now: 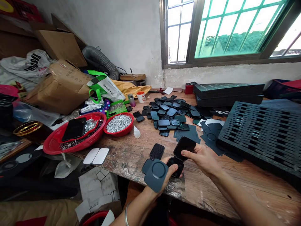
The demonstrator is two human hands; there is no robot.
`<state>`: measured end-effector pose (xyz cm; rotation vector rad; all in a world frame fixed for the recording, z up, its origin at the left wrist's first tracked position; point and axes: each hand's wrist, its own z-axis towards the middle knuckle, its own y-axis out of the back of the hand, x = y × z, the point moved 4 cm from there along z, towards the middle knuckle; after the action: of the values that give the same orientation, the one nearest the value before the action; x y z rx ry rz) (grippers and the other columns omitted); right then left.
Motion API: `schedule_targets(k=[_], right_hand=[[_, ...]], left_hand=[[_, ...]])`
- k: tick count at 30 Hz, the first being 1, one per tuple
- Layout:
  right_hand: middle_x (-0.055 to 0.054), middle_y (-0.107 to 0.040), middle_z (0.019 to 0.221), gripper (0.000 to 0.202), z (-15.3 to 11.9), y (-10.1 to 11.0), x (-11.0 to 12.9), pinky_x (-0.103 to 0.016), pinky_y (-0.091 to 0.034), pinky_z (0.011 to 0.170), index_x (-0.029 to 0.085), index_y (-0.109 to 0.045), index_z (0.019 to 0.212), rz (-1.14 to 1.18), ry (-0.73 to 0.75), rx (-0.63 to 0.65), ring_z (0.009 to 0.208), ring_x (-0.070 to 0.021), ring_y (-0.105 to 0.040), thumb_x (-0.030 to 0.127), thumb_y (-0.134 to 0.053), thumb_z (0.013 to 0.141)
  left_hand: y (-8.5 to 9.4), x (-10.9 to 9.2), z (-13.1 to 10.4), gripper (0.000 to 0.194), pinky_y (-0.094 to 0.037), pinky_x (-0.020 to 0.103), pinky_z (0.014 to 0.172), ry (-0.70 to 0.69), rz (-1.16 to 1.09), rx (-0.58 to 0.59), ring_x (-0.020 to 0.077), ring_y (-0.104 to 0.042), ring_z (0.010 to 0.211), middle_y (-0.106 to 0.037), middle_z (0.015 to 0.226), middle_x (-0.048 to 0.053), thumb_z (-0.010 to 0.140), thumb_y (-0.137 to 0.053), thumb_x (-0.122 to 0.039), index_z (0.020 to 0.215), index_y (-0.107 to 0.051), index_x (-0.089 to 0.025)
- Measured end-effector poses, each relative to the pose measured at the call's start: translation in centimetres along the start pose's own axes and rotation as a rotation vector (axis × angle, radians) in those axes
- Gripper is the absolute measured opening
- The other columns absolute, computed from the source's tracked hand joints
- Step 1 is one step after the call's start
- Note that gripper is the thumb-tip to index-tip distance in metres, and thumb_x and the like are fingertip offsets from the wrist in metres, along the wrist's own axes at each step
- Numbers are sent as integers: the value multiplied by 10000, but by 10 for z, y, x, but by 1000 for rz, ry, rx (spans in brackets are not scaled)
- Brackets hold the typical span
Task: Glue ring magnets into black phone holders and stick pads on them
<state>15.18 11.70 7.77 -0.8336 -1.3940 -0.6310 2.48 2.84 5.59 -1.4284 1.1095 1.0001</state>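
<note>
A black hinged square case (185, 147) stands opened between my hands above the table's front edge. My left hand (168, 175) is closed round its lower half, thumb on the inside. My right hand (204, 158) pinches the upper half between thumb and fingers. A dark grey rounded-square sheet with a ring mark (152, 182) overlaps my left hand; whether that hand grips it too, I cannot tell. Just beyond, a black ribbed square piece (157, 151) lies on the wood, and another dark piece (146, 166) shows partly under the sheet.
A heap of dark square pieces (168, 110) covers the table's back middle. Slotted black trays (263, 131) take up the right. On the left are a red bowl of small metal parts (119, 124), a red basket (50, 142), a small white bottle (136, 133) and white pads (100, 156).
</note>
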Motion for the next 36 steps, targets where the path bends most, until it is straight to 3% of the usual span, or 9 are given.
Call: schedule_targets(k=[3,6,11,16,21,24,26,30,36], right_hand=[[-19,-650,714,261,2,4,-10,-295,-468,659,151,-665,772,195,-140,74,676,-151,-578,357,-780,661],[-25,-657,743,286,0,2,-19,-289,-487,665,152,-650,784,230,-238,56,678,-142,-593,358,-794,648],[2,-607,778,350,-7,1,-22,-226,-463,489,207,-573,931,132,-244,-135,617,-116,-580,477,-690,742],[24,-567,631,332,9,-1,-36,-247,-438,448,176,-550,1045,-234,-215,11,459,-106,-513,403,-586,806],[-31,-627,678,257,38,-6,-54,-326,-473,545,162,-610,1002,-583,-147,51,577,-192,-588,264,-548,775],[-97,-647,942,269,43,-16,-52,-395,-450,814,172,-637,999,-751,-62,-13,928,-274,-596,197,-587,736],[-137,-588,1091,272,41,-24,-48,-419,-403,885,160,-636,1012,-838,-35,-49,1039,-308,-545,182,-575,748],[-184,-462,1207,227,37,-37,-40,-391,-402,858,117,-623,992,-1109,5,-48,1064,-319,-510,178,-527,796],[-128,-555,1018,191,50,-38,-39,-297,-415,736,131,-613,965,-1332,13,101,881,-231,-572,182,-541,795]], left_hand=[[1,-5,-4,278,-522,311,716,-46,191,48,201,-651,730,-686,840,72,858,-564,-368,994,-640,-138],[6,-12,-9,276,-515,305,707,-94,427,-19,209,-637,732,-697,818,67,892,-495,-329,1007,-667,-146],[10,-26,-25,384,-403,377,1007,-328,930,-93,257,-531,1143,-571,1288,83,881,-467,-170,1247,-574,-215],[11,-2,-41,534,-398,496,997,-294,1358,-103,309,-454,1233,-479,1386,125,836,-531,-111,1352,-457,-229],[29,15,-46,646,-289,584,1064,-350,1459,66,389,-338,1326,-425,1415,197,706,-741,-347,1284,-524,-158],[56,16,-45,523,-283,591,1064,-314,1527,31,381,-293,1352,-398,1441,165,796,-653,-295,1291,-524,-186],[69,18,-45,527,-295,575,1065,-301,1538,0,360,-291,1358,-386,1454,141,830,-613,-294,1334,-479,-217],[78,22,-49,622,-319,533,1070,-293,1555,-42,324,-315,1355,-373,1470,107,823,-622,-334,1394,-388,-260],[76,11,-49,651,-298,587,1058,-276,1548,-8,349,-327,1344,-390,1458,112,802,-646,-378,1393,-395,-268]])
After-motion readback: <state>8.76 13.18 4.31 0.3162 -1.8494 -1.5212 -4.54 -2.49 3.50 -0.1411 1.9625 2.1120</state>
